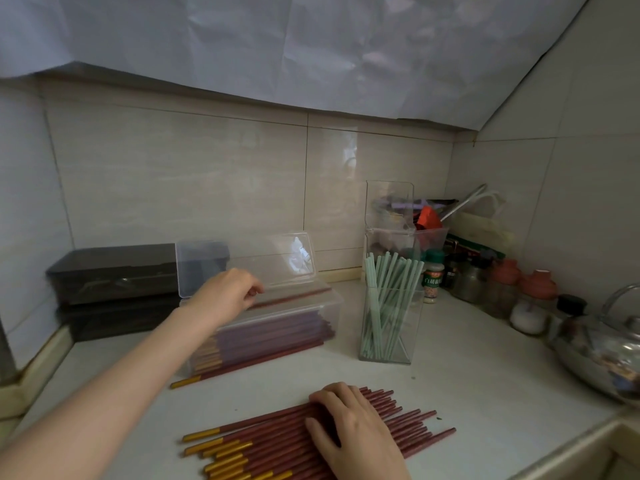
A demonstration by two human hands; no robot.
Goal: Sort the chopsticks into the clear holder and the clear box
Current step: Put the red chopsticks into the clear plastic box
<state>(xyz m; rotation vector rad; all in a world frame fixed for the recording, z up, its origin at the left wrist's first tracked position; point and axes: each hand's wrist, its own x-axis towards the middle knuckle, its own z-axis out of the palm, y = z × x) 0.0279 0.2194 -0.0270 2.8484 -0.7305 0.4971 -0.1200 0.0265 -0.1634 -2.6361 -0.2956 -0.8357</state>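
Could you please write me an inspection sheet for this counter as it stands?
Surface: white counter, with a loose pile of red chopsticks at the front.
Job's things: clear box, lid up, holds red chopsticks; one more lies before it. Clear holder stands upright with green chopsticks.
Clutter: dark boxes stacked at left; jars and kettle at right.
Hands: left hand pinches a red chopstick over the box; right hand rests on the pile.
Cables: nothing seen.
Surroundings: tiled walls, white sheet above.
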